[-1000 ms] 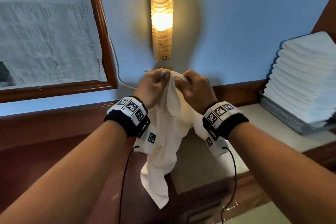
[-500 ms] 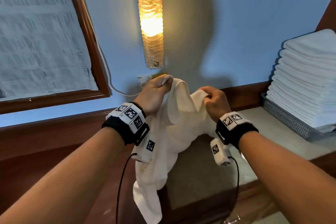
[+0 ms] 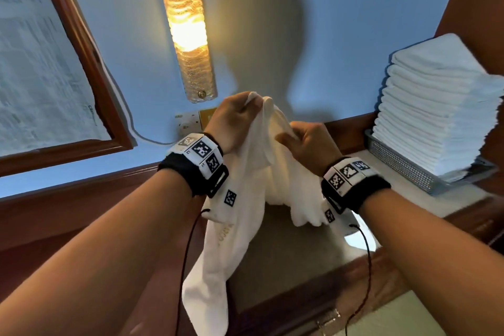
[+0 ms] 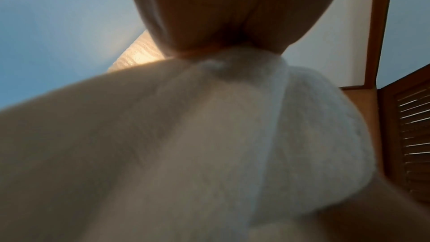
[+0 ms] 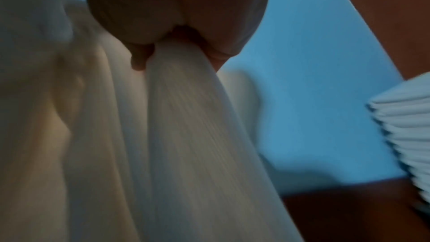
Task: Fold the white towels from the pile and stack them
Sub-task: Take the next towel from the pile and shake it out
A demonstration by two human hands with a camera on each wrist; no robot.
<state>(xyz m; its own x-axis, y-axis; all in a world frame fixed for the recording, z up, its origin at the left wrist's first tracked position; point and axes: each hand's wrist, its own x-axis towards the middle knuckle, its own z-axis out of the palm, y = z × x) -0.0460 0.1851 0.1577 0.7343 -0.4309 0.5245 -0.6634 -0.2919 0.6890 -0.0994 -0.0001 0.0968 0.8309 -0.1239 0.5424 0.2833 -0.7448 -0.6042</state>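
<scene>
Left hand (image 3: 234, 123) & right hand (image 3: 311, 144), both pinching limp white cotton towel (image 3: 245, 215), now pulled apart vs a sec ago: edge opening for 1st fold

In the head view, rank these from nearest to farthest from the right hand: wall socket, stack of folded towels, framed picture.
From the right hand, which holds the white towel:
1. Wall socket, just left, on the wall behind the left hand.
2. Stack of folded towels, to the right in a mesh basket.
3. Framed picture, far left.

At frame centre, the left hand (image 3: 234, 123) and right hand (image 3: 311, 144) grip a white towel (image 3: 245, 213); folded towels (image 3: 436, 106) are stacked at right.
</scene>
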